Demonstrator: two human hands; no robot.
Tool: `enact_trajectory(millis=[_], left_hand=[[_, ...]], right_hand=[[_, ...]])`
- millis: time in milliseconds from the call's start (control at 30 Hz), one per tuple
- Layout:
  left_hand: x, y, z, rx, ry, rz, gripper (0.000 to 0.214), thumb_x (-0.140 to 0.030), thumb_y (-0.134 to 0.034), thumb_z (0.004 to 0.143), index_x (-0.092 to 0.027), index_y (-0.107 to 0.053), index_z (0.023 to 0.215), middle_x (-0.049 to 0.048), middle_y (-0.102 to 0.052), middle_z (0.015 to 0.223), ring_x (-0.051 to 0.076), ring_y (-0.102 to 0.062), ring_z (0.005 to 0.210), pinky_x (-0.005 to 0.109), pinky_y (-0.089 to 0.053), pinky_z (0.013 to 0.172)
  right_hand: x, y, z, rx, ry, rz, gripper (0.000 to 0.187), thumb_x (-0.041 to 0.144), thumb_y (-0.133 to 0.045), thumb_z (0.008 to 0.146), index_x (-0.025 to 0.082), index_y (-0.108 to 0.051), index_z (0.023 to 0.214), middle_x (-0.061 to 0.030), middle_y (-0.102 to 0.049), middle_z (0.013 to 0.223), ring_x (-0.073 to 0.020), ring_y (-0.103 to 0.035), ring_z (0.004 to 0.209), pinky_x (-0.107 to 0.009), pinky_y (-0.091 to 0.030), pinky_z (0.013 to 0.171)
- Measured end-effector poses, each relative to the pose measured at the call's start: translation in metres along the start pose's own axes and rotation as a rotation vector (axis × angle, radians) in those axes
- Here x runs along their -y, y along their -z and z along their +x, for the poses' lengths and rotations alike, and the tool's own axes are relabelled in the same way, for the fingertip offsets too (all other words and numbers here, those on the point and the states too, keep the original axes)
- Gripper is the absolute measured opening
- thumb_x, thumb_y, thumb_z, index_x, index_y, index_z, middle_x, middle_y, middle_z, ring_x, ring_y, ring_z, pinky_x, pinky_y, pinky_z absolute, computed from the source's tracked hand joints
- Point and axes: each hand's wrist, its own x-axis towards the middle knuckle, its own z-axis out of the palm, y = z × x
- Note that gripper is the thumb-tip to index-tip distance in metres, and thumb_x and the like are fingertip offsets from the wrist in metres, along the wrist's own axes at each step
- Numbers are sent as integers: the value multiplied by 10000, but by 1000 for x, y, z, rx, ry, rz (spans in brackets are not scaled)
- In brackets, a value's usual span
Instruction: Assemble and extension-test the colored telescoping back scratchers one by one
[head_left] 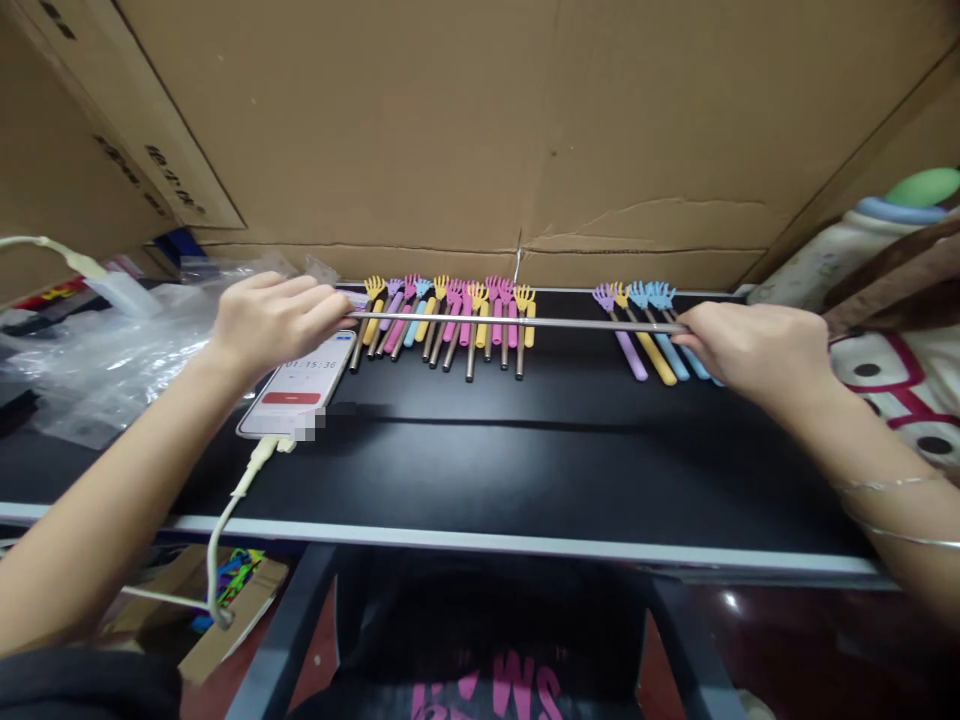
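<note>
My left hand (pixel 277 318) and my right hand (pixel 757 350) are both closed on the ends of a back scratcher with a thin metal shaft (pixel 517 321), stretched out level above the table. A bit of purple shows by my left fingers; the ends are mostly hidden in my fists. Behind the shaft lies a row of shorter back scratchers (pixel 450 310) with hand-shaped heads in yellow, pink, purple and blue. Several more, among them a yellow back scratcher (pixel 654 350), lie in a separate group near my right hand, partly covered by it.
A phone (pixel 289 390) with a charging cable (pixel 225 530) lies below my left forearm. Clear plastic bags (pixel 112 350) are heaped at the left. Cardboard (pixel 450 130) stands behind the black table (pixel 525 470). A bottle (pixel 825 250) and patterned cloth are on the right.
</note>
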Motion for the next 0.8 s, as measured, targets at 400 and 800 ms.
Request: enact_trajectory(millis=[400, 800], left_hand=[[42, -12, -18, 79, 127, -81, 388, -422, -413, 953, -211, -432, 627, -10, -443, 566, 159, -362, 579, 293, -246, 563], [57, 11, -27, 98, 489, -127, 372, -527, -476, 855, -232, -411, 637, 15, -396, 625, 209, -309, 667, 333, -232, 653]], right_hand=[[-59, -22, -29, -75, -24, -140, 857, 646, 21, 970, 185, -674, 771, -110, -645, 626, -178, -483, 549, -303, -225, 515], [-88, -15, -39, 78, -384, -100, 396, 394, -502, 926, 96, -745, 1022, -214, -730, 967, -193, -569, 783, -376, -259, 593]])
